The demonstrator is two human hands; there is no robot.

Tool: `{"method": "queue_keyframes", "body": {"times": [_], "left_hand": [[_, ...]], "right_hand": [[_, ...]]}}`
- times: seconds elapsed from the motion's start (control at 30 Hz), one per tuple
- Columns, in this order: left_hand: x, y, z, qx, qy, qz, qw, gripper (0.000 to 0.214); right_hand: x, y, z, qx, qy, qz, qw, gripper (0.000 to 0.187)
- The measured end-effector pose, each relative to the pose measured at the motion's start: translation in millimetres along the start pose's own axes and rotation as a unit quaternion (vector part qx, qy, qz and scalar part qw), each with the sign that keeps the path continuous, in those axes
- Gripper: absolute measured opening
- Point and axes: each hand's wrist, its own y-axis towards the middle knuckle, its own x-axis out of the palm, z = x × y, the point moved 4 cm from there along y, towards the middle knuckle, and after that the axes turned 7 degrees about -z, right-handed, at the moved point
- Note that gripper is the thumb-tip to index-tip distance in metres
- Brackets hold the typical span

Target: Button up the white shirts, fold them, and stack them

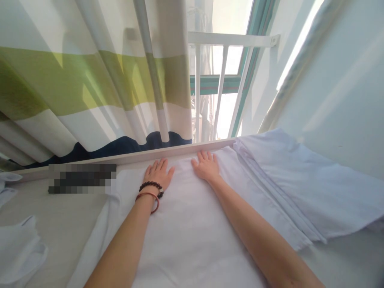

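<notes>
A white cloth lies spread over a pale flat surface in front of me. My left hand rests palm down near its far edge, fingers stretched out. On that wrist are a dark beaded bracelet and a reddish-brown bangle. My right hand also presses flat on the cloth, a little further right, with its fingers spread. Neither hand grips anything. Beside my right forearm, more white cloth lies in folded layers, reaching toward the wall.
A raised ledge runs along the far side. Behind it hang a green and white curtain and a white railing before a window. At left are a blurred-out dark item and crumpled white fabric. A wall stands right.
</notes>
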Motion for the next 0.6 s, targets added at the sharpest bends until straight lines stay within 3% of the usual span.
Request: {"method": "queue_keyframes", "body": {"times": [0.2, 0.33, 0.6], "left_hand": [[-2.6, -6.0, -47.4, -0.013, 0.021, 0.003, 1.0, 0.068], [-1.1, -8.6, -76.0, -0.033, 0.035, 0.016, 0.999, 0.067], [-4.0, -15.9, -77.9, -0.071, 0.06, 0.038, 0.995, 0.065]], "right_hand": [[-18.7, 3.5, 64.9, 0.066, -0.02, 0.017, 0.997, 0.068], [-23.6, 7.1, 88.4, 0.099, -0.024, 0.026, 0.994, 0.069], [-23.6, 11.3, 100.2, 0.122, -0.021, 0.024, 0.992, 0.07]]}}
